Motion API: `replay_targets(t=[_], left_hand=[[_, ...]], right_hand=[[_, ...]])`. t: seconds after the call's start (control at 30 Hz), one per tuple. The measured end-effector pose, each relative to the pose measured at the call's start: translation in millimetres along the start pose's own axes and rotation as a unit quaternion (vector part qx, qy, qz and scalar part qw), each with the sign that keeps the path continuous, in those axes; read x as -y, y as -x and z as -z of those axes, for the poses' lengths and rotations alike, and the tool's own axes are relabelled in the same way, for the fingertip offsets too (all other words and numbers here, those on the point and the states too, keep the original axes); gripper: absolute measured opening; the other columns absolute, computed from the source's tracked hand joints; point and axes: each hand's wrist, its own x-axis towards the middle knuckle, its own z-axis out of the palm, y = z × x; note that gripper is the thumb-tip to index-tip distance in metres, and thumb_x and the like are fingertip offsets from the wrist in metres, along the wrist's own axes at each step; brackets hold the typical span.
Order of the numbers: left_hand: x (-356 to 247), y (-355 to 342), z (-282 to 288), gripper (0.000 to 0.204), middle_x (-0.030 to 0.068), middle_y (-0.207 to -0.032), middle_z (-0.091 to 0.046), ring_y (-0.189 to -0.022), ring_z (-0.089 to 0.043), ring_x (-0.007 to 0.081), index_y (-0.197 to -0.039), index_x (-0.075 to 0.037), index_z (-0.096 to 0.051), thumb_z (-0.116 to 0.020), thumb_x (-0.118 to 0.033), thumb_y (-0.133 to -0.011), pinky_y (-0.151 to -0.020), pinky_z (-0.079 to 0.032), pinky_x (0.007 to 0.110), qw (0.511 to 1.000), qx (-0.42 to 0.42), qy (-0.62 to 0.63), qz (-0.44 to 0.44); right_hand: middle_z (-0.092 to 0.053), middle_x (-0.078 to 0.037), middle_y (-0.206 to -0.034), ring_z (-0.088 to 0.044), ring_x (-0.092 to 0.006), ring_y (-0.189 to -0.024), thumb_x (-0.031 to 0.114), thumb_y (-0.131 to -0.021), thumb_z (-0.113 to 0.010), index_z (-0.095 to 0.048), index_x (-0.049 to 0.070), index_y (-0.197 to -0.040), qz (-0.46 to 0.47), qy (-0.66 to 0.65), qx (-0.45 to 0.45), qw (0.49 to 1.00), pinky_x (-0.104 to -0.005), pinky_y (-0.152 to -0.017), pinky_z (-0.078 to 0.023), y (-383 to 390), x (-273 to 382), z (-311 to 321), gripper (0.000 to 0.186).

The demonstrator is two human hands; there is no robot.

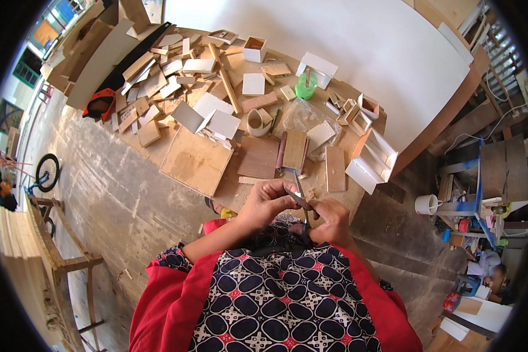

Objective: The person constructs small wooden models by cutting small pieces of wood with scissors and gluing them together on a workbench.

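Observation:
In front of my chest, close to the table's near edge, both hands come together. My right hand (331, 218) is closed on a pair of scissors (301, 202), whose blades are spread and point away from me. The fingertips of my left hand (268, 202) are pinched beside the blades. A small white piece (298, 194) shows between the blades at those fingertips; its kind is too small to make out. Just beyond the hands lie a wood block with dark, rolled-looking edges (295, 150) and a flat brown board (258, 157).
Wood offcuts (158, 82) are heaped at the table's far left. A green cup (305, 86), a tape roll (257, 123) and a white open box (372, 161) stand farther right. A wooden square (196, 161) lies at the near left edge. Another person (490, 270) is at the far right.

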Motion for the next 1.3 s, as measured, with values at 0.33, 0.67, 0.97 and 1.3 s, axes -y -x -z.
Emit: replay_targets(t=[0.33, 0.67, 0.97, 1.3], left_hand=[[4, -2, 3, 0.008, 0.0016, -0.085, -0.064, -0.08, -0.059, 0.0084, -0.094, -0.001, -0.061, -0.061, -0.006, -0.087, -0.074, -0.048, 0.024, 1.0, 0.003, -0.006, 0.003], [9, -3, 5, 0.009, 0.0023, -0.087, -0.064, -0.08, -0.059, 0.0089, -0.095, 0.0, -0.061, -0.06, -0.003, -0.087, -0.075, -0.048, 0.024, 1.0, 0.001, -0.011, 0.002], [8, 0, 7, 0.01, 0.0037, -0.087, -0.065, -0.081, -0.06, 0.0106, -0.095, 0.001, -0.061, -0.059, -0.002, -0.086, -0.076, -0.048, 0.025, 0.999, -0.007, -0.039, 0.005], [12, -1, 8, 0.006, 0.0022, -0.086, -0.064, -0.08, -0.059, 0.0097, -0.092, -0.001, -0.061, -0.06, -0.004, -0.086, -0.075, -0.048, 0.025, 0.999, -0.018, -0.028, 0.017]], right_hand=[[-0.059, -0.006, -0.064, -0.056, -0.0201, -0.055, 0.028, -0.051, -0.088, -0.068, 0.007, -0.093, -0.011, -0.041, -0.001, 0.999, -0.0314, -0.051, -0.043, 5, -8, -9, 0.052], [-0.06, -0.009, -0.067, -0.058, -0.0263, -0.06, 0.035, -0.053, -0.086, -0.065, 0.005, -0.089, -0.017, -0.002, 0.006, 1.0, -0.0353, -0.055, -0.045, -2, 4, -1, 0.051], [-0.055, -0.009, -0.06, -0.056, -0.0271, -0.055, 0.033, -0.052, -0.086, -0.065, 0.003, -0.085, -0.007, 0.002, 0.01, 1.0, -0.0369, -0.051, -0.043, 0, -2, -2, 0.049], [-0.053, -0.012, -0.059, -0.055, -0.0306, -0.055, 0.026, -0.061, -0.082, -0.06, 0.004, -0.074, -0.024, -0.033, 0.035, 0.999, -0.039, -0.051, -0.042, 10, -12, -10, 0.034]])
